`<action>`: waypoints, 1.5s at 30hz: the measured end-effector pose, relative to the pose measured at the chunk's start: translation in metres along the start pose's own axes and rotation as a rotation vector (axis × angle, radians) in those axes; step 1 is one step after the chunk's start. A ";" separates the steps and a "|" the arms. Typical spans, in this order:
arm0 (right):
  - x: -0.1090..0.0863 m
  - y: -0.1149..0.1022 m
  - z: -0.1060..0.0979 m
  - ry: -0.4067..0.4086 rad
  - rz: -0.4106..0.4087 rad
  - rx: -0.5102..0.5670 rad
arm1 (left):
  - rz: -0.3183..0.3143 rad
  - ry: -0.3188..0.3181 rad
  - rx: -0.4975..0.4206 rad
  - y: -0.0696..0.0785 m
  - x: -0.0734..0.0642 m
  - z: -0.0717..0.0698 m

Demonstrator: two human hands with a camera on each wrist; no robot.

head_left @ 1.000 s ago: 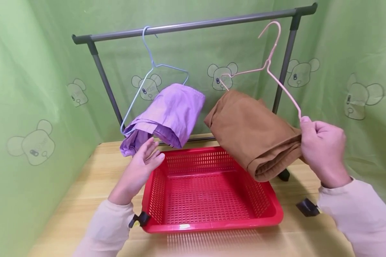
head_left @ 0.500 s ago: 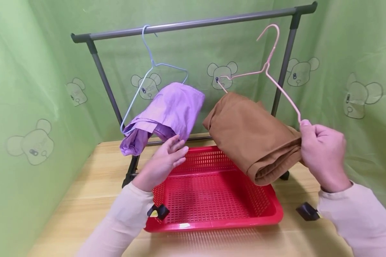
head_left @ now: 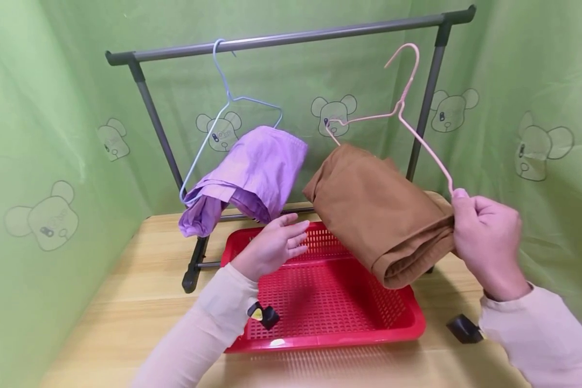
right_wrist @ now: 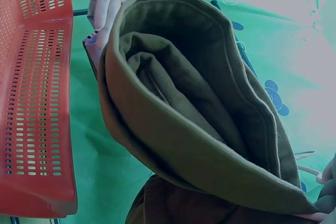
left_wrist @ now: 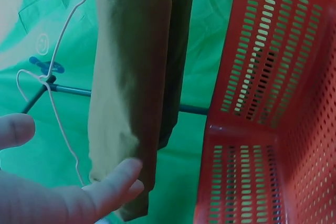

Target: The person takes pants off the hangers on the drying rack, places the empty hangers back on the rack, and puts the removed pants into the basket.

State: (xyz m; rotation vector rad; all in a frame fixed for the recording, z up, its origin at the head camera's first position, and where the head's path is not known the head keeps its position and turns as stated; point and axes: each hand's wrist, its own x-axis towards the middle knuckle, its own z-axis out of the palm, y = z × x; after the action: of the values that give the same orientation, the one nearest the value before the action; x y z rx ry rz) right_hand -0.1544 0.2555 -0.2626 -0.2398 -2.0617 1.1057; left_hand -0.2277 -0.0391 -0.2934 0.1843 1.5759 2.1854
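From spread, empty left hand [head_left: 274,245], rightward to folded brown garment [head_left: 375,205], sloping lengthwise down to right hand [head_left: 490,242], gripping corner of pink hanger [head_left: 404,94].

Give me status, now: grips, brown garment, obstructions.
Right grip holds pink hanger by lower corner; left grip empty over red basket. Brown garment draped on hanger, hook off the rail. Purple garment hangs left, apparently not in the way.

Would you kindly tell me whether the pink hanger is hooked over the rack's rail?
No, the pink hanger shows wholly below the rail in the head view, its hook clear of it.
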 end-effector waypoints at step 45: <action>-0.009 -0.003 0.001 0.024 -0.039 -0.009 | -0.144 0.042 -0.569 -0.053 0.064 0.072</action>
State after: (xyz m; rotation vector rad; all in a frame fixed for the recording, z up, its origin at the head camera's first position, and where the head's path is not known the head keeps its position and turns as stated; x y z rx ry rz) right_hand -0.1487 0.2486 -0.2654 -0.2153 -2.0422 1.0653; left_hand -0.2453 0.0637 -0.3269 -0.1469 0.8953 2.4262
